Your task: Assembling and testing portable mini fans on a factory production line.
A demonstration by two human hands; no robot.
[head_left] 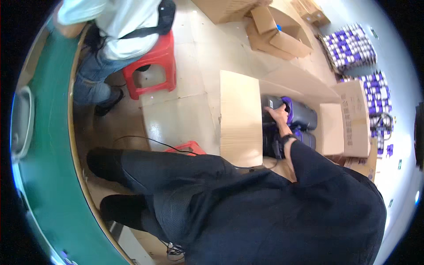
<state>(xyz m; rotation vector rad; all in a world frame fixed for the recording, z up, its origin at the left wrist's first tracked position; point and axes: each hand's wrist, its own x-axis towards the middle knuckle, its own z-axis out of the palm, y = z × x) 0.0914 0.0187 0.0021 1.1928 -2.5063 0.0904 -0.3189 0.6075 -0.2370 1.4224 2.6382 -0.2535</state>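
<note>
My right hand reaches down into an open cardboard box beside me. Its fingers curl round the purple loop-shaped part of a dark grey, rounded plastic case, with the thumb stretched along the top. I cannot make out exactly what kind of product it is. Just nearer to me in the same box lies a similar dark case with purple trim, partly covered by my wrist and forearm. A dark band circles my right wrist. My left hand is out of sight.
A green-topped table runs along the left. Another person sits there on a red plastic stool. A second red stool and a black cable lie by my legs. Another open carton and purple-checked stacks stand beyond.
</note>
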